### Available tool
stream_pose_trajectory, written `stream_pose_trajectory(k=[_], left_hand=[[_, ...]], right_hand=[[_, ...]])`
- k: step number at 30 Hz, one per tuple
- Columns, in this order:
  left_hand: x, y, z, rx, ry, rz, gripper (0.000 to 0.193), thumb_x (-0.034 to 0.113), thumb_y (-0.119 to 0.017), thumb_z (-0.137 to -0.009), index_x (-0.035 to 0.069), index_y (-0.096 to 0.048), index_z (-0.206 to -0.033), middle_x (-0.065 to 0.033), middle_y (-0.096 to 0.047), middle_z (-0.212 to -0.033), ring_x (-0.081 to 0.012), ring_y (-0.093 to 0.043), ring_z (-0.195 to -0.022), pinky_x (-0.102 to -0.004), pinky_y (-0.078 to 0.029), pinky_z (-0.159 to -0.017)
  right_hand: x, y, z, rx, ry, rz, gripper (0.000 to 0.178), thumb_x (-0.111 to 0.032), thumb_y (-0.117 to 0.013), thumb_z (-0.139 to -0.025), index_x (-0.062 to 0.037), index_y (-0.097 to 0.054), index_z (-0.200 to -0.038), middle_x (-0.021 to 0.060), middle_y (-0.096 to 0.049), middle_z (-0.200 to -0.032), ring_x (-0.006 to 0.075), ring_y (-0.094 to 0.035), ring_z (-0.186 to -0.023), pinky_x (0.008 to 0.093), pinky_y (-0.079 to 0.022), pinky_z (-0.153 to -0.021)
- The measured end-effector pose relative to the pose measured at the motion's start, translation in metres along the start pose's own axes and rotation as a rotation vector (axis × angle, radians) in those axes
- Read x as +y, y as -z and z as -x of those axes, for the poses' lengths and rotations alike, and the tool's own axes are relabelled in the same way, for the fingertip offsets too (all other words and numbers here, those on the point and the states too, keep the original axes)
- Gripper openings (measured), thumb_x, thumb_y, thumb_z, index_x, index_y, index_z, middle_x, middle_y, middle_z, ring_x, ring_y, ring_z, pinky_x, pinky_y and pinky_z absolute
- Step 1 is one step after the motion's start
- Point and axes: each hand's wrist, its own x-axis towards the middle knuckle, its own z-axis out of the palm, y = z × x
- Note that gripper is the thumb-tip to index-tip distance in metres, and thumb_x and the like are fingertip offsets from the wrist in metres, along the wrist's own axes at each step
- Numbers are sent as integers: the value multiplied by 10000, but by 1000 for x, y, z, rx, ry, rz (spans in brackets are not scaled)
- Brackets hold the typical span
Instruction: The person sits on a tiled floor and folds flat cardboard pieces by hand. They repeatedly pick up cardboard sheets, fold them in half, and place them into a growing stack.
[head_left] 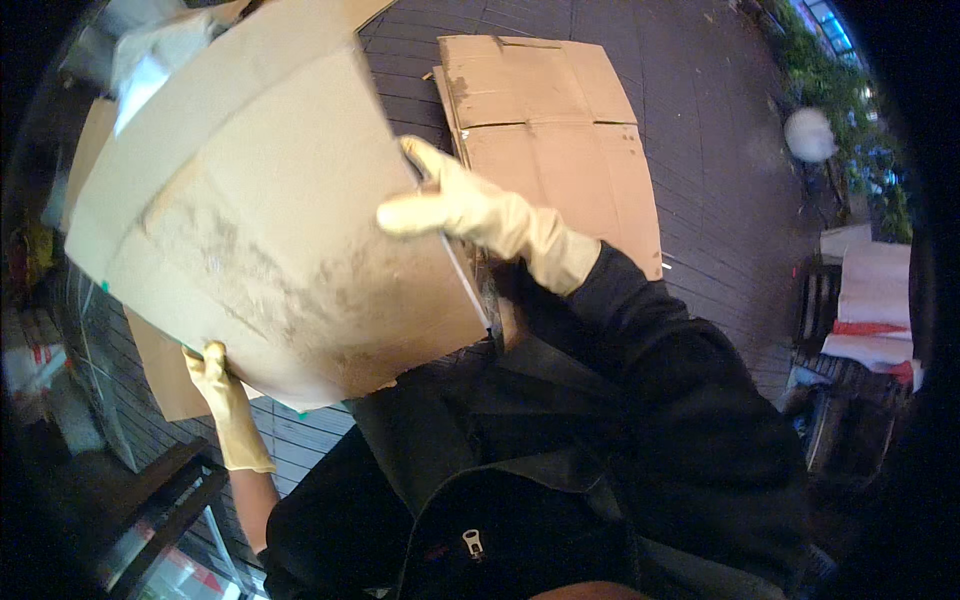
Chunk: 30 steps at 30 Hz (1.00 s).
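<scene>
A large tan cardboard sheet (270,190), smudged with dark dirt on its lower half, is held up tilted in front of me. My left hand (215,385), in a pale yellow rubber glove, grips its lower left edge, with the other fingers hidden behind the board. On the right edge is my right hand (460,205), gloved the same way. One digit lies over the sheet's face and another points up along the edge; the rest are out of sight. Just beyond that hand, a stack of flattened cardboard (545,140) lies on the ground.
Dark plank-like paving (720,150) surrounds the stack. More cardboard (165,370) shows behind the held sheet at left. Near my left forearm stands a dark frame (165,495). Far right are a white and red sheet (875,310), a whitish round object (810,135) and green plants (850,90).
</scene>
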Motion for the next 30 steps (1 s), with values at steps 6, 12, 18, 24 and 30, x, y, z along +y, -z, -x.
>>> stream_pose_trajectory(k=[6, 12, 18, 24, 30], left_hand=[[111, -136, -75, -143, 158, -208, 748, 397, -805, -999, -16, -548, -1569, -178, -665, -1440, -290, -660, -1298, -412, -525, -1142], [166, -306, -93, -646, -1, -16, 803, 601, -566, -1171, -16, -508, -1681, -134, -627, -1601, -218, -586, -1451, -391, -450, -1242], [72, -470, -65, -618, -215, -97, 504, 407, -641, -1190, 40, -629, -1534, -36, -708, -1396, -107, -636, -1261, -331, -525, -1101], [-60, -496, 195, -1137, -1084, -525, 832, 325, -954, -749, 21, -592, -1434, -244, -598, -1359, -471, -579, -1308, -618, -451, -1168], [-99, -473, 318, -1579, -1118, -1034, 957, 405, -925, -814, 85, -531, -1625, -218, -533, -1633, -407, -510, -1519, -743, -334, -1251]], right_hand=[[-35, 73, 20, 525, 253, -155, 707, -311, -790, -1085, 33, -489, -1625, 178, -747, -1279, 233, -778, -1013, 344, -662, -883], [-61, 175, 162, 766, 558, -61, 410, -247, -818, -1055, -11, -700, -1368, 74, -764, -1283, 181, -744, -1149, 388, -616, -1033], [-55, 272, 332, 1097, 983, -40, 319, -199, -751, -1110, -86, -715, -1406, 53, -787, -1275, 191, -774, -1144, 385, -647, -1029], [3, 291, 494, 1626, 1111, -205, 373, -197, -773, -1096, -25, -687, -1416, 108, -740, -1377, 255, -731, -1229, 396, -610, -1066], [89, 279, 611, 1811, 854, -145, 381, -260, -592, -1197, -82, -602, -1533, 61, -596, -1633, 249, -531, -1510, 412, -430, -1280]])
